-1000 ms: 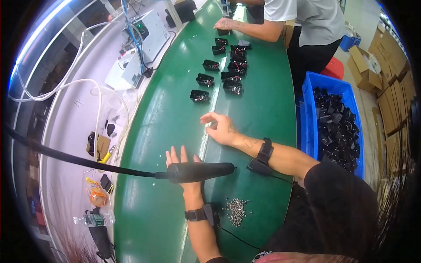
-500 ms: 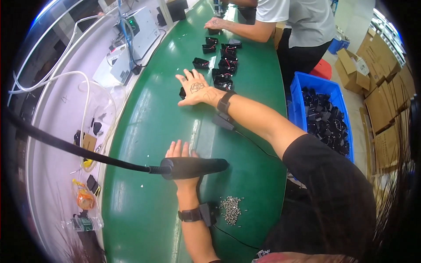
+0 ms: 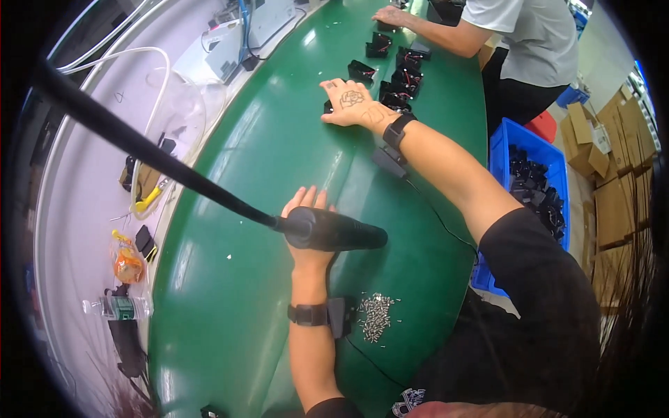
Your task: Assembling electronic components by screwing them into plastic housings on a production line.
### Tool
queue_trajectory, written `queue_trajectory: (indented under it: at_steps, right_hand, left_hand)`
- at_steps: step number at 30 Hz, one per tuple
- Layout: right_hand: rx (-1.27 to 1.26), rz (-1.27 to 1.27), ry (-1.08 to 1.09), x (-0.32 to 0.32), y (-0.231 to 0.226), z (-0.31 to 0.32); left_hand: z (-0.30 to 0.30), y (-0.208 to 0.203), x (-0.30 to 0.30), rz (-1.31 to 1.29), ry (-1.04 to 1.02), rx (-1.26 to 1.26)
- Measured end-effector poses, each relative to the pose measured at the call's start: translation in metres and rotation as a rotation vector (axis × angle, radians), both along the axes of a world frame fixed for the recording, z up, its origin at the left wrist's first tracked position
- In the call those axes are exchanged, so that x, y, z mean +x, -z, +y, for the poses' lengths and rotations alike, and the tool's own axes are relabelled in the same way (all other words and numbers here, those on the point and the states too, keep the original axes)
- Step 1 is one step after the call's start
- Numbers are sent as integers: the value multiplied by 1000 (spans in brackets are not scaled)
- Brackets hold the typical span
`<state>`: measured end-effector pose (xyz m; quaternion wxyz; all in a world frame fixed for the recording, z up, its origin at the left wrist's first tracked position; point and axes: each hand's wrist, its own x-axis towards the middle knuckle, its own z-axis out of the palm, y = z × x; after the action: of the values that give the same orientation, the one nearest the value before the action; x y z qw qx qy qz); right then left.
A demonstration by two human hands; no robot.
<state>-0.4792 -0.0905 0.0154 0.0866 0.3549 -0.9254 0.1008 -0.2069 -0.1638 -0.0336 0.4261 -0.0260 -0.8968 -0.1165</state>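
Observation:
My right hand (image 3: 350,102) reaches far up the green bench, its fingers bent down round a small black plastic housing (image 3: 327,107). Most of that part is hidden under the palm. Lower down, my left hand (image 3: 306,200) lies with its fingers stretched out on the bench, holding nothing that shows. A black cylindrical tool (image 3: 341,231), probably an electric screwdriver, hangs on a thick black cable in front of that hand and covers part of it. More black housings (image 3: 401,82) with red wires stand just beyond my right hand. Right of my left forearm lies a pile of small screws (image 3: 376,318).
A co-worker's hand (image 3: 390,15) is at the bench's far end. A blue crate (image 3: 496,167) of black parts stands off the right edge. Wrist-strap cords trail across the green bench (image 3: 230,306). A plastic bottle (image 3: 125,307) and yellow-handled pliers (image 3: 148,198) lie at left.
My right hand's spread fingers have bent down over the black housing. The view has shifted, so the bench and the hanging tool sit differently. My left hand stays flat.

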Motion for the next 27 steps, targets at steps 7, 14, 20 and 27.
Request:
queue_trajectory:
  at_steps: [7, 14, 20, 27]
  right_hand:
    - [66, -17, -25, -7, 6, 2]
    - [-71, -49, -151, 6, 2, 14]
    - [-19, -97, -293, -6, -2, 28]
    - [-66, -115, -321, -4, 6, 27]
  left_hand:
    - [1, 8, -1, 9, 9, 35]
    - [-2, 11, -1, 21, -48, 53]
    - [0, 7, -1, 12, -11, 37]
    - [-5, 4, 8, 57, -17, 187]
